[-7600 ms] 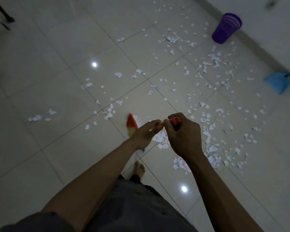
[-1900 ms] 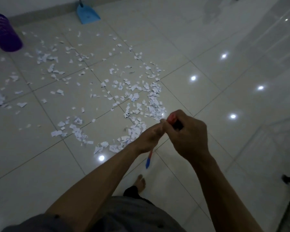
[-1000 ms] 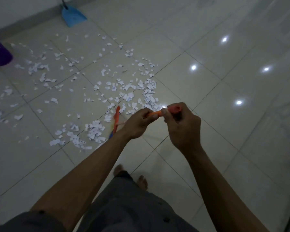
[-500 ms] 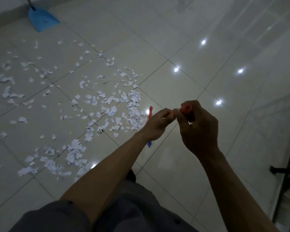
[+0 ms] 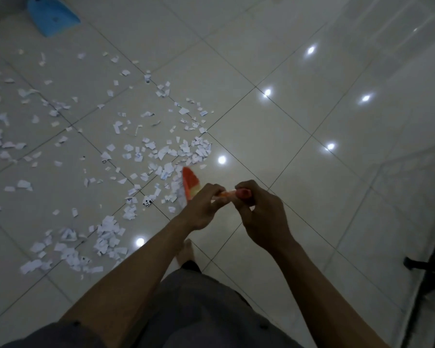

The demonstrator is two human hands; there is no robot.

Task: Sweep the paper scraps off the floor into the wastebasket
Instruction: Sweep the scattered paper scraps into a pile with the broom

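**Both hands on the broom, its head at the edge of the scrap pile**

Here is the broom (image 5: 191,182), and both hands have it; the right hand (image 5: 260,218) is curled into a fist round the red top end of the handle, the left hand (image 5: 203,209) just beside it with fingers and thumb pinched round the orange shaft; neither hand is slack. The visible stretch of handle runs almost level across the picture between the two hands, then drops away from the camera, foreshortened, to the floor; the orange-and-yellow head points up and to the left, into the near edge of the paper scraps (image 5: 161,156).

The scraps lie thickest just beyond the head, with a second clump lower left and a loose scatter across the left of the tiled floor (image 5: 299,116); several carry dark print, too small to read; one near the head shows a black-and-white blotch, and what it is I cannot tell.

A blue dustpan (image 5: 53,17) sits at the top left, well apart from the broom; no label on it is legible. A bare foot (image 5: 186,252) stands below the left wrist; a dark frame (image 5: 425,263) shows at the right edge.
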